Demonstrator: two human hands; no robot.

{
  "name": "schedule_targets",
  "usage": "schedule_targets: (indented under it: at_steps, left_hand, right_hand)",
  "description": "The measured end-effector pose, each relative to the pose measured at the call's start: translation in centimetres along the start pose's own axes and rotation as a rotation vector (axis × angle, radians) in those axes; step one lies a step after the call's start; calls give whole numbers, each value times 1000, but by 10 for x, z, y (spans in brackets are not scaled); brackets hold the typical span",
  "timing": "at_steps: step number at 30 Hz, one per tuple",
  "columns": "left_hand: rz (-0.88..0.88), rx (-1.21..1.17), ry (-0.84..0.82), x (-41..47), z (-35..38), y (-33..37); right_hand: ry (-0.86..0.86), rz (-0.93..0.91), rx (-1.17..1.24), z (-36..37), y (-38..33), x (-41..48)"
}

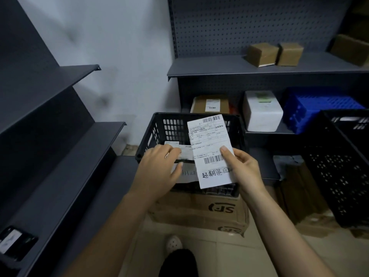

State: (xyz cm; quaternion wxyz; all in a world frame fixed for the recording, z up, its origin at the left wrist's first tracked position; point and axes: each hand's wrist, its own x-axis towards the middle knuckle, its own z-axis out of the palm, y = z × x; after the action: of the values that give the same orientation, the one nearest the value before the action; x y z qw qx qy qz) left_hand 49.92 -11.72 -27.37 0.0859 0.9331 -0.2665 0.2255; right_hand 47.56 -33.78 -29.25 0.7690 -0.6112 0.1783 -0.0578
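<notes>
My right hand [242,168] pinches a white shipping label [209,144] by its lower right edge and holds it upright over a black plastic crate [157,126]. The label carries two barcodes and handwritten characters at the bottom. My left hand [159,168] reaches into the crate, its fingers curled onto smaller white slips [185,150] that lie inside. The crate stands on a brown cardboard box [199,212] on the floor. What lies deeper in the crate is hidden by my hands and the label.
Grey metal shelves [60,156] run along the left. A pegboard rack [239,66] at the back holds small brown boxes [275,53], a labelled carton [209,103], a white foam box [261,111] and a blue crate [311,108]. Another black crate [339,168] stands right. A phone [14,241] lies lower left.
</notes>
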Motion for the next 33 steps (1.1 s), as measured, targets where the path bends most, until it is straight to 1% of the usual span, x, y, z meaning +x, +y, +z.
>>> schedule_targets:
  at_steps: [6,10,12,17,19,22,25,30,32,33]
  left_hand:
    - [36,-58,14,66,60,-56]
    - [-40,-133,-26,117,104,-108]
    - [-85,-219,-80,135,126,-128]
    - [-405,-666,-404,161,189,-146]
    - [-567,-920,-450,165,210,-147]
    - [-789,-1154,-409,172,238,-155]
    - [-924,-1351,-338,173,261,-166]
    - [-1024,-1379,-332,168,290,-170]
    - [-1093,-1393,-303,168,303,-172]
    - [-1144,-1394,-288,168,310,-173]
  right_hand:
    - [14,1,-66,28,3,90]
    - [29,40,-92,54,7,157]
    - [39,78,-105,66,14,186]
    - [91,203,-85,90,39,238]
    - [103,249,-88,96,50,253]
    - [91,338,-96,101,68,273]
    - [73,418,-112,98,88,290]
    - [56,548,-228,91,110,308]
    - [59,606,-282,87,118,312]
    - [61,642,-263,86,122,312]
